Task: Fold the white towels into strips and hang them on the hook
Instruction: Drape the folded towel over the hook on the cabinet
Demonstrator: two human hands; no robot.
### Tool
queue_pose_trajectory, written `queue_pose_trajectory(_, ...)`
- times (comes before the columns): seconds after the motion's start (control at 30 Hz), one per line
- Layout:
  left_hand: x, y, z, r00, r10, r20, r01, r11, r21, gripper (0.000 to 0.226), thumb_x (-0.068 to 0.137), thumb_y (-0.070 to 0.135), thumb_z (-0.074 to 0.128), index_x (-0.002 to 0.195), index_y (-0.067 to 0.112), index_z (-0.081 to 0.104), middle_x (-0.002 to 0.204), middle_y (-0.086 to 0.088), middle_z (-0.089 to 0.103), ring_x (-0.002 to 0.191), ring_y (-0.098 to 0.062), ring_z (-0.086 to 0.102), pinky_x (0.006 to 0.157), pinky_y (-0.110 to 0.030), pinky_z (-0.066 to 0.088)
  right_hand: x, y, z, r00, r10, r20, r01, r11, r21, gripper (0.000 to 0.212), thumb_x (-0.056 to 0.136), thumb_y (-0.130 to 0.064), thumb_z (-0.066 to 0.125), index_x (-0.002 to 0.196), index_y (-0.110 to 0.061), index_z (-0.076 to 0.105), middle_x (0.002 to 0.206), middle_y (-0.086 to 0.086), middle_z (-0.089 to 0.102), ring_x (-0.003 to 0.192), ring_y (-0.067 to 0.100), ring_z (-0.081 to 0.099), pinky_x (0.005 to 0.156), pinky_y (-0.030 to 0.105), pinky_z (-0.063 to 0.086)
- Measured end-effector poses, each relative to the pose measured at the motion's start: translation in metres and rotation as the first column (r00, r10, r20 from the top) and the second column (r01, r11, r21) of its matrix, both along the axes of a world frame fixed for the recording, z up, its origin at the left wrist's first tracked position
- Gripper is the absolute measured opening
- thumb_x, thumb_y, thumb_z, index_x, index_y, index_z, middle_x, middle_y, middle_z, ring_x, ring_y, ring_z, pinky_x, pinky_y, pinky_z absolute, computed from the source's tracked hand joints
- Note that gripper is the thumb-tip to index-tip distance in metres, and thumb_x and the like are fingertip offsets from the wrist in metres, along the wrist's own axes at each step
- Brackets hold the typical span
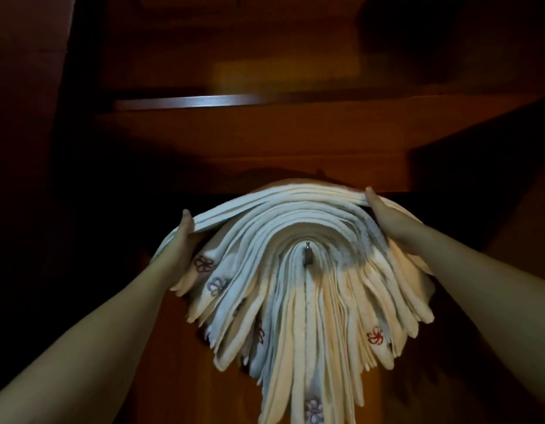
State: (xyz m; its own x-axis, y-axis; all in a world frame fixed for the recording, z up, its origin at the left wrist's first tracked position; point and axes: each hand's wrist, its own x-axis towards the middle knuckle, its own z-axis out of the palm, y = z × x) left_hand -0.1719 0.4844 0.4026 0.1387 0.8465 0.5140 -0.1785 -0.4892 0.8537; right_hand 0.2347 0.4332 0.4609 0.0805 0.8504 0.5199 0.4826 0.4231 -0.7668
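1. Dark reddish-brown wooden cabinet [295, 139], filling the whole view; horizontal ledge [203, 101] across the upper part, catching a strip of light.
2. Stack of white towels [295, 301], folded into strips and draped in an arch over the hook; ends fanned downward on both sides and hanging against the wood panel. Some strips cream-tinted, some cooler white.
3. Topmost towel strip [280, 194], stretched nearly flat across the crown of the stack, held at both ends, resting on or just above the layers beneath.
4. Left forearm [90, 332] and right forearm [467, 286], bare, reaching up from the lower corners.
5. Left hand [177, 243], at the left end of the top strip; thumb above the fold, fingers hidden beneath the cloth, gripping the strip.
6. Right hand [384, 215], at the right end of the top strip; thumb on the upper edge, fingers tucked out of sight behind the cloth, gripping likewise. Spread of the hidden fingers not discernible.
7. Embroidered flower motifs [375, 335], red, purple and brown, near several towel ends.
8. Metal hook [308, 254], small, visible at the centre of the arch, beneath the innermost towel.
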Motion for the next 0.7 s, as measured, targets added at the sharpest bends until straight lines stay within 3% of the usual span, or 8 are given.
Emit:
queue_pose_trajectory(0.17, 0.014, -0.022, -0.029, 0.929, 0.165, 0.330, -0.120, 0.981, -0.151, 0.062, 0.088, 0.073, 0.053, 0.087, 0.019, 0.083, 0.093, -0.012, 0.078, 0.085, -0.027, 0.076, 0.055, -0.033, 0.060, 0.014, 0.000, -0.016, 1.000, 0.009, -0.017, -0.008, 1.000, 0.025, 0.092, 0.085, -0.089, 0.024, 0.150, -0.029, 0.048, 0.150, 0.008, 0.052, 0.138, 0.026, 0.048, 0.119, 0.050, 0.032)
queue_pose_trajectory(0.27, 0.008, -0.019, -0.040, 0.807, 0.438, 0.395, -0.338, 0.892, -0.300, 0.040, 0.087, 0.049, 0.068, 0.099, 0.010, 0.073, 0.084, -0.011, 0.076, 0.066, -0.022, 0.075, 0.042, -0.025, 0.054, 0.023, -0.004, -0.029, 0.993, -0.069, -0.095, 0.075, 0.995, 0.063, 0.083, 0.094, -0.080, 0.024, 0.129, -0.019, 0.067, 0.128, 0.010, 0.068, 0.121, 0.026, 0.061, 0.114, 0.049, 0.039)
queue_pose_trajectory(0.37, -0.003, -0.011, -0.043, 0.739, 0.605, 0.298, -0.487, 0.784, -0.384, 0.043, 0.093, 0.039, 0.061, 0.120, 0.005, 0.064, 0.104, -0.016, 0.071, 0.087, -0.030, 0.072, 0.063, -0.035, 0.059, 0.029, -0.010, -0.043, 0.961, -0.271, -0.057, 0.276, 0.951, 0.139, 0.076, 0.101, -0.068, 0.020, 0.102, -0.015, 0.075, 0.096, 0.006, 0.074, 0.095, 0.023, 0.067, 0.093, 0.044, 0.049)
queue_pose_trajectory(0.47, -0.014, -0.010, -0.041, 0.639, 0.762, -0.107, -0.744, 0.576, -0.340, 0.060, 0.094, 0.044, 0.061, 0.136, 0.002, 0.052, 0.136, -0.022, 0.057, 0.125, -0.040, 0.054, 0.104, -0.047, 0.047, 0.032, -0.016, -0.059, 0.835, -0.549, -0.026, 0.528, 0.788, 0.316, 0.072, 0.104, -0.060, 0.020, 0.079, -0.017, 0.073, 0.065, -0.003, 0.064, 0.065, 0.017, 0.062, 0.056, 0.031, 0.038)
queue_pose_trajectory(0.53, -0.013, -0.016, -0.043, 0.493, 0.817, -0.298, -0.869, 0.453, -0.197, 0.079, 0.085, 0.047, 0.070, 0.144, 0.004, 0.041, 0.145, -0.023, 0.048, 0.132, -0.044, 0.047, 0.107, -0.052, 0.043, 0.029, -0.022, -0.067, 0.808, -0.579, -0.108, 0.564, 0.708, 0.426, 0.060, 0.102, -0.057, 0.023, 0.074, -0.022, 0.062, 0.073, -0.001, 0.062, 0.072, 0.021, 0.061, 0.057, 0.032, 0.036)
queue_pose_trajectory(0.6, -0.004, -0.025, -0.044, 0.370, 0.879, -0.301, -0.920, 0.391, 0.011, 0.077, 0.083, 0.042, 0.073, 0.145, 0.009, 0.041, 0.143, -0.021, 0.048, 0.132, -0.043, 0.045, 0.106, -0.052, 0.040, 0.024, -0.024, -0.070, 0.813, -0.573, -0.103, 0.531, 0.656, 0.536, 0.046, 0.103, -0.047, 0.030, 0.091, -0.017, 0.063, 0.095, 0.004, 0.061, 0.092, 0.025, 0.059, 0.073, 0.038, 0.043)
queue_pose_trajectory(0.67, 0.007, -0.028, -0.044, 0.413, 0.866, -0.283, -0.860, 0.473, 0.192, 0.049, 0.094, 0.044, 0.057, 0.129, 0.010, 0.058, 0.130, -0.019, 0.060, 0.123, -0.041, 0.053, 0.099, -0.049, 0.041, 0.020, -0.020, -0.071, 0.846, -0.532, -0.028, 0.469, 0.720, 0.512, 0.044, 0.106, -0.041, 0.033, 0.121, -0.012, 0.063, 0.124, 0.011, 0.059, 0.116, 0.029, 0.054, 0.098, 0.043, 0.042)
queue_pose_trajectory(0.7, 0.012, -0.028, -0.044, 0.526, 0.812, -0.251, -0.794, 0.575, 0.198, 0.045, 0.098, 0.046, 0.047, 0.117, 0.009, 0.064, 0.119, -0.020, 0.065, 0.115, -0.043, 0.058, 0.095, -0.049, 0.045, 0.016, -0.019, -0.072, 0.877, -0.480, 0.019, 0.422, 0.789, 0.447, 0.047, 0.107, -0.041, 0.031, 0.133, -0.014, 0.059, 0.136, 0.011, 0.056, 0.126, 0.029, 0.050, 0.107, 0.041, 0.036)
